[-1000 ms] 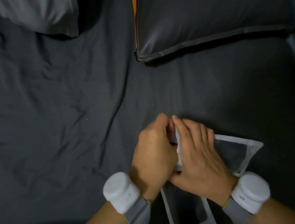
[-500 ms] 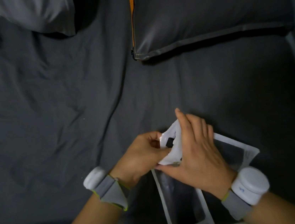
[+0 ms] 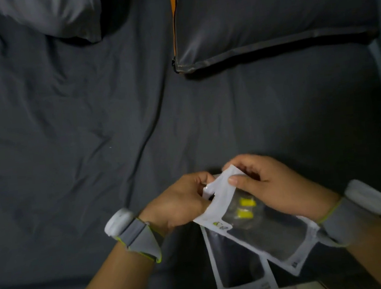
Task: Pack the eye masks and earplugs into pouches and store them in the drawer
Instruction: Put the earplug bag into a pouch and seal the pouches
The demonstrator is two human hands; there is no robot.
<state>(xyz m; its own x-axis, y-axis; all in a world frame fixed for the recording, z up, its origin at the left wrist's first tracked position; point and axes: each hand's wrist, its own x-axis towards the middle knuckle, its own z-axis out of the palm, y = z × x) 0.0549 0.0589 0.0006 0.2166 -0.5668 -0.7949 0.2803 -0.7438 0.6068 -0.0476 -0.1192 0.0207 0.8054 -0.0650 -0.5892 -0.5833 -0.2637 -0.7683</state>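
**Sealing the earplug pouch at its mouth**

Pinching the top edge of a white-rimmed pouch (image 3: 254,223), both hands work over the dark bedsheet (image 3: 87,133), at about 6 o'clock in the view. The left hand (image 3: 180,205) is curled closed, thumb and fingers gripping the pouch's upper left corner. The right hand (image 3: 274,187) is closed on the same top strip from the 3 o'clock side, thumb on the front face and fingers behind. Two yellow earplugs (image 3: 244,207) show through the clear window just below the strip, so they appear to be inside already. The step in hand looks like closing the mouth of this pouch. The next move probably calls for running the pinch along the strip until it seals, then setting the pouch aside.

A second pouch (image 3: 242,279) lies flat beneath the first, toward 6 o'clock, partly covered by it; its contents cannot be made out. Whether an eye mask sits in either pouch is unclear, as the window is dark below the earplugs. Whether the strip is partly sealed cannot be told. No drawer is in view. Two pillows (image 3: 264,10) lie at 12 o'clock, well apart from the hands. Pale objects at the bottom edge are cut off.
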